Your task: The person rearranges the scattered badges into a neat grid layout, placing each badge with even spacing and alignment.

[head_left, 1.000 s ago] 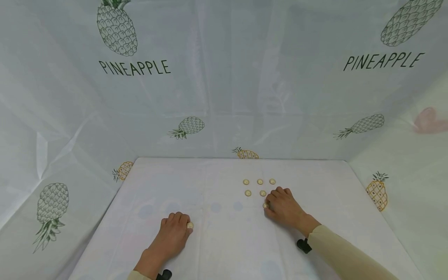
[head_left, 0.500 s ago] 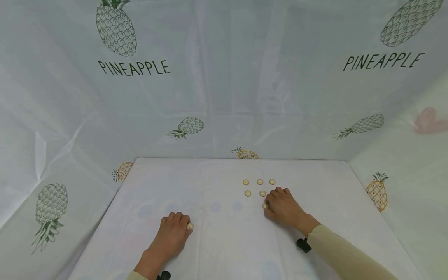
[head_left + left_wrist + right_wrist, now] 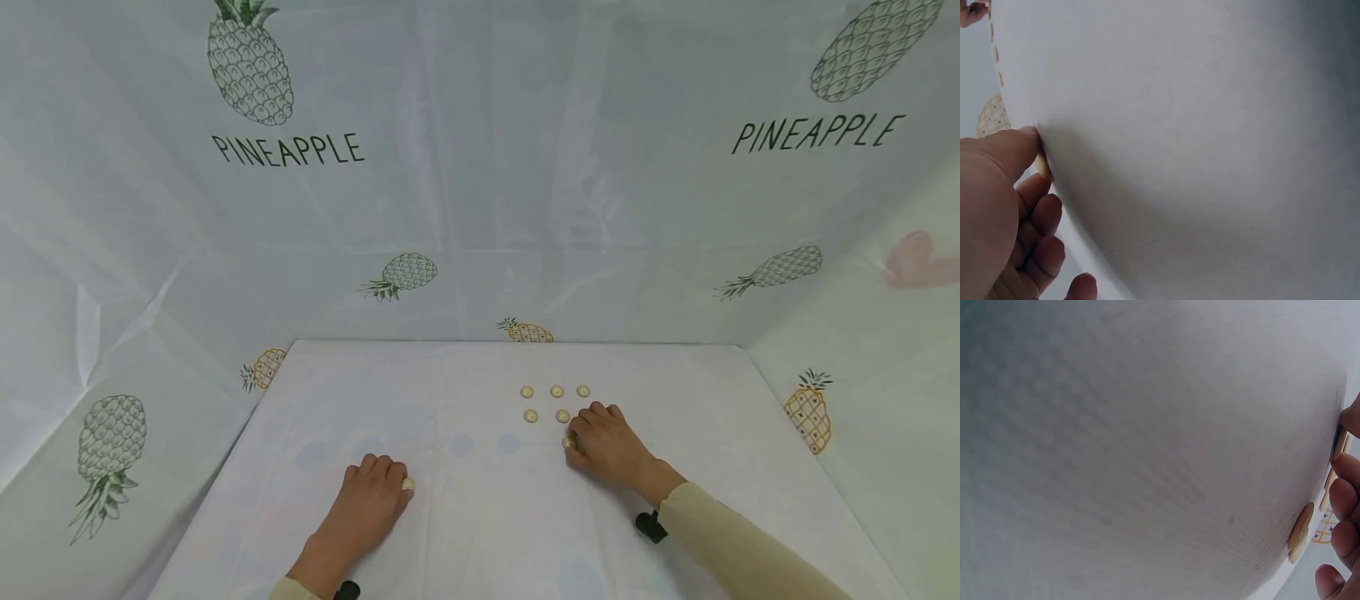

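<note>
My left hand [image 3: 371, 504] is low over the left half of the table. Its thumb and index finger pinch a small round wooden button [image 3: 408, 484], seen edge-on in the left wrist view as a tan sliver [image 3: 1043, 165] close to the cloth. On the right, my right hand [image 3: 609, 443] pinches another button [image 3: 568, 442] by its edge, right at the tabletop. Just beyond that hand lie two rows of like buttons: three at the back, including a middle one [image 3: 557, 391], and two in front, a left one [image 3: 531, 416] and a right one [image 3: 562, 416].
A pale cloth with faint dots covers the table [image 3: 480, 533]. Pineapple-printed sheeting [image 3: 480, 192] rises behind it and along both sides. Black wrist cameras sit below both hands, the right one [image 3: 651, 527] showing more fully.
</note>
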Demonstrator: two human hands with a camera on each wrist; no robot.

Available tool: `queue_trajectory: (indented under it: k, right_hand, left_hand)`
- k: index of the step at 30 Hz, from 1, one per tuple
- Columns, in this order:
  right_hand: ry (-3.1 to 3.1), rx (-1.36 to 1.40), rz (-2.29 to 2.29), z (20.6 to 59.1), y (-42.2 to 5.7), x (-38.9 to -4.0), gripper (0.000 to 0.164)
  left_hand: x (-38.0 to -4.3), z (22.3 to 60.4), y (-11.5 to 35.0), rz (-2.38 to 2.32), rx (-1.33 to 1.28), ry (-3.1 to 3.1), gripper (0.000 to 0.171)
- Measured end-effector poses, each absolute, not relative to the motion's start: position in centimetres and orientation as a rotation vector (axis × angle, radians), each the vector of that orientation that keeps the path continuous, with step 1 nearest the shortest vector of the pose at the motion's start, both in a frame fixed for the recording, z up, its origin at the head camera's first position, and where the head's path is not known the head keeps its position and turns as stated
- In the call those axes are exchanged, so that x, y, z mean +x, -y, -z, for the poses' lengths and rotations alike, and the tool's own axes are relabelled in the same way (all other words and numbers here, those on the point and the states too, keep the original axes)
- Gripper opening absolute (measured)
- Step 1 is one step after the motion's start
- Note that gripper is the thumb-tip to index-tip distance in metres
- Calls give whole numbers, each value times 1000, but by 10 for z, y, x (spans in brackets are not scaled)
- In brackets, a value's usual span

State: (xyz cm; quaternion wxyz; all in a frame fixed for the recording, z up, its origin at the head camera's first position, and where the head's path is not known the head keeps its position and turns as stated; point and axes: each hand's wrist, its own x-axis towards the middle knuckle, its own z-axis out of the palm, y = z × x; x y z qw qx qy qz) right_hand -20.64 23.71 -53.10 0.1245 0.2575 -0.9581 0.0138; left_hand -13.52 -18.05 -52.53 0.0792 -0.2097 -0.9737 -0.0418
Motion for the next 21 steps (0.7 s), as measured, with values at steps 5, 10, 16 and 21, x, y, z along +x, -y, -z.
queue_trajectory:
  k: [5,10,16,21]
  right_hand:
    - [2777,759,-33,531,-238,-206,21]
    - [2772,762,-45,531,-238,-206,21]
    - [2773,760,-42,529,-237,-206,21]
    - [2776,757,-39,529,-237,-205,21]
  left_hand:
    - [-136,522,182,164,-606,2970,22]
    - [-140,523,186,125,-640,2985,26]
    - [-143,524,188,115,-667,2971,24]
    - [-144,524,189,106,-703,2929,19]
